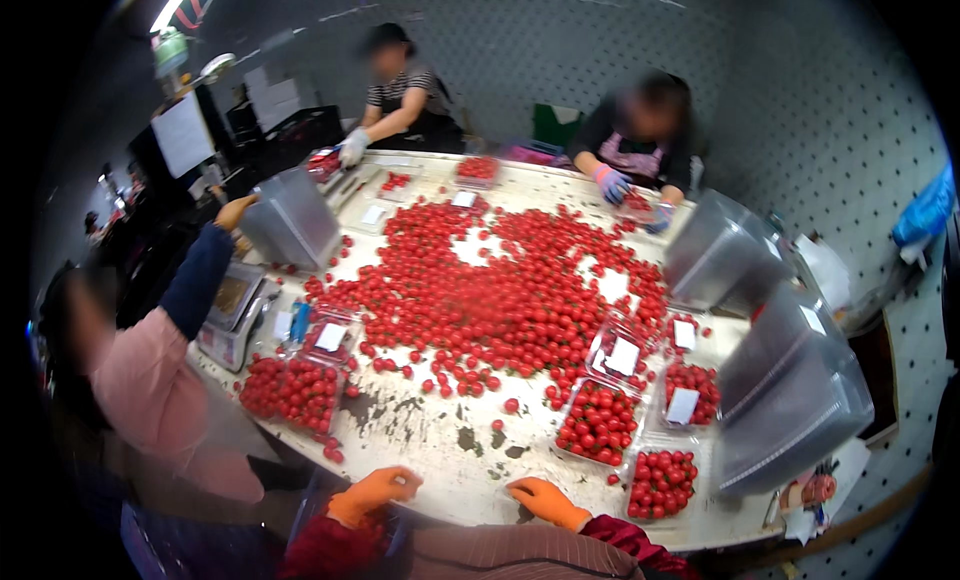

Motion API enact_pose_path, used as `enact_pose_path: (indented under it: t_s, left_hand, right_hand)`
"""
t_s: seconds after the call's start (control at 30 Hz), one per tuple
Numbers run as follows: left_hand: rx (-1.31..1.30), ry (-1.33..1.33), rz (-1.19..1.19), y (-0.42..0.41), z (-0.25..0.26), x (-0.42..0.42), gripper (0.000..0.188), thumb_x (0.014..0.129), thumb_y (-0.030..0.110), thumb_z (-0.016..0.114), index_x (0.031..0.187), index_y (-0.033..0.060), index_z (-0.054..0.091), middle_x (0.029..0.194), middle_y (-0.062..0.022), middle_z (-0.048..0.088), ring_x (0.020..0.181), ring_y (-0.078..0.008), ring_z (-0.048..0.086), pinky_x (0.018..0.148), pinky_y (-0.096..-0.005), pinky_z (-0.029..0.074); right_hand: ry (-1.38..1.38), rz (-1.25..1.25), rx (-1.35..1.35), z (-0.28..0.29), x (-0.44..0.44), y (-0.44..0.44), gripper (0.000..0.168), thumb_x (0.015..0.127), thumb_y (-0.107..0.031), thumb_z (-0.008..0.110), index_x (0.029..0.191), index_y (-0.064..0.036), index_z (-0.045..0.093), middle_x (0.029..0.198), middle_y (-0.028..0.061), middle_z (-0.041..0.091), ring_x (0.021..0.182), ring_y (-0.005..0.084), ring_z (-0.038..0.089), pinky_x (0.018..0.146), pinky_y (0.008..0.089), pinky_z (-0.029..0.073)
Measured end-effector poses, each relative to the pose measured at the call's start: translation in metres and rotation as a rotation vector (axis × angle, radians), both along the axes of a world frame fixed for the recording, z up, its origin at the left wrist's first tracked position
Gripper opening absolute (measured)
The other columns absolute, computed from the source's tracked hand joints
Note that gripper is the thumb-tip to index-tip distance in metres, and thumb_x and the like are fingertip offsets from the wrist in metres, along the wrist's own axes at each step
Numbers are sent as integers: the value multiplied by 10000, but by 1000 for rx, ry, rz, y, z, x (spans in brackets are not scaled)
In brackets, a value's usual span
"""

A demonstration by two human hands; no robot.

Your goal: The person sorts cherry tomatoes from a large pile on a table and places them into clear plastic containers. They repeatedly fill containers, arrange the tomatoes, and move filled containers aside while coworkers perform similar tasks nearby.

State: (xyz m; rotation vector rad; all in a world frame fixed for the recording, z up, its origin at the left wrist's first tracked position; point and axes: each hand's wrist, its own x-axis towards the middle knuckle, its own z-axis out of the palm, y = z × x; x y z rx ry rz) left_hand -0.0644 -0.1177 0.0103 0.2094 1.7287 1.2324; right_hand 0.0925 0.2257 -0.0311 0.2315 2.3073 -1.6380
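My left hand [375, 494], in an orange glove, is at the near edge of the white table [442, 460], fingers loosely curled and no object visible in it. My right hand [550, 501], gloved the same way, rests by the same edge with its fingers pointing left and holds nothing visible. Beyond both hands spreads a large heap of red cherry tomatoes [480, 302]. To the right of my right hand are a filled clear plastic clamshell box [598, 422] with its lid up and a second filled box [661, 482].
Stacks of clear plastic boxes [795, 392] stand along the right side; another stack [289, 216] is at the left. A scale [232, 310] and a filled box [292, 392] sit on the left. One co-worker [150, 385] reaches in there; two others work across the table.
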Motion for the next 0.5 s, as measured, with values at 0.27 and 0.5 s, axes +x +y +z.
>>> enact_pose_path:
  t_s: [0.27, 0.5]
  left_hand:
    - [-837, 554, -436, -159, -123, 77, 357, 813, 281, 640, 1129, 120, 686, 1047, -143, 694, 889, -277, 671, 733, -380, 531]
    - [-610, 125, -548, -46, -24, 48, 299, 903, 319, 542, 1018, 80, 680, 676, -76, 647, 596, -186, 626, 489, -363, 481]
  right_hand:
    - [-35, -16, 17, 5, 4, -8, 315, 923, -290, 604, 1109, -51, 691, 1076, 139, 686, 1008, 275, 646, 870, 332, 492]
    - [-67, -146, -38, 6, 9, 10, 289, 926, -255, 615, 1120, -56, 692, 1077, 104, 693, 970, 205, 655, 862, 301, 491]
